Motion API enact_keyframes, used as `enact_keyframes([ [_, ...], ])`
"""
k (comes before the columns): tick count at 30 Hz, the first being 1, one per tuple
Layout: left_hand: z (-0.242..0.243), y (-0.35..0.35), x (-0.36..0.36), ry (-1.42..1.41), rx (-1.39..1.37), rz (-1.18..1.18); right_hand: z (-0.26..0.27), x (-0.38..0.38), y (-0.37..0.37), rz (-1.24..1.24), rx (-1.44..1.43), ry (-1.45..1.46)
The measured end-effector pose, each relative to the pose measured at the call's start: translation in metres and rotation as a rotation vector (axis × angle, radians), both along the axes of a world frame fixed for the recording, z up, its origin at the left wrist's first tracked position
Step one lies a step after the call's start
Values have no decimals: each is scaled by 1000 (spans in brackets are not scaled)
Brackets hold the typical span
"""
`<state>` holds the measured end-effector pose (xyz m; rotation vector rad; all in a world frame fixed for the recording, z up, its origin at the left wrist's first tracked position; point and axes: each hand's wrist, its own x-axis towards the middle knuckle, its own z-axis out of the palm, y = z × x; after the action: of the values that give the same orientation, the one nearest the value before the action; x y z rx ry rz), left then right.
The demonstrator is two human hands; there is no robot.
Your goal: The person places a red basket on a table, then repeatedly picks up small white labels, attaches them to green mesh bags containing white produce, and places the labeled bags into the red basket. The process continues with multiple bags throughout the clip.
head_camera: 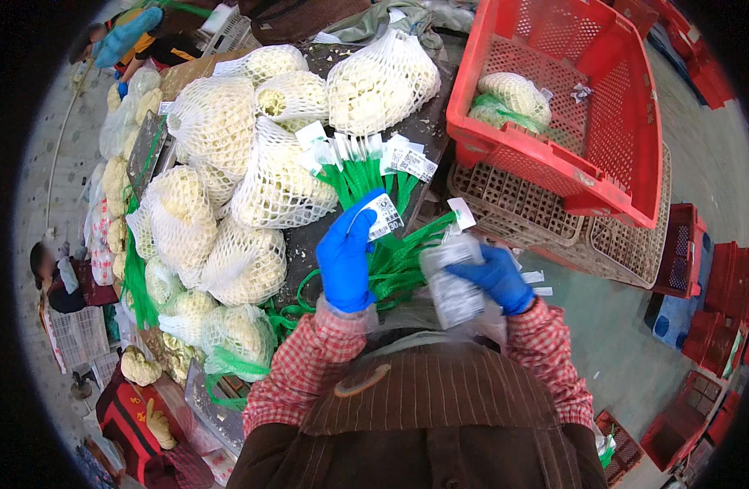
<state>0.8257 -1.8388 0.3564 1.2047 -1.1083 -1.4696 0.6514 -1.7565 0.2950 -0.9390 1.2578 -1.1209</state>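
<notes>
My left hand, in a blue glove, pinches a white printed label between thumb and fingers. My right hand, also gloved in blue, grips a blurred stack of labels. Green mesh net strips lie between and beneath my hands. Just beyond my left hand, a row of green strips with white tags fans out on the dark tabletop. Cauliflowers in white netting are heaped to the left of these strips.
A red plastic crate with a netted cauliflower inside stands at the right on brown crates. More red crates line the right side. A person in red and black works at lower left, with others farther off.
</notes>
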Motion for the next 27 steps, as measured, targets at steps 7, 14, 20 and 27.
enact_keyframes([
  [7,-17,-10,-11,-324,-152,-546,-22,-102,13,-569,137,54],
  [14,-65,-26,-22,-1246,-817,-572,21,-62,-16,-182,16,78],
  [20,-66,-16,12,-832,-847,-791,-9,-3,-50,299,-237,415],
  [27,-69,-33,25,-685,-259,-86,-70,38,-17,695,-141,628],
])
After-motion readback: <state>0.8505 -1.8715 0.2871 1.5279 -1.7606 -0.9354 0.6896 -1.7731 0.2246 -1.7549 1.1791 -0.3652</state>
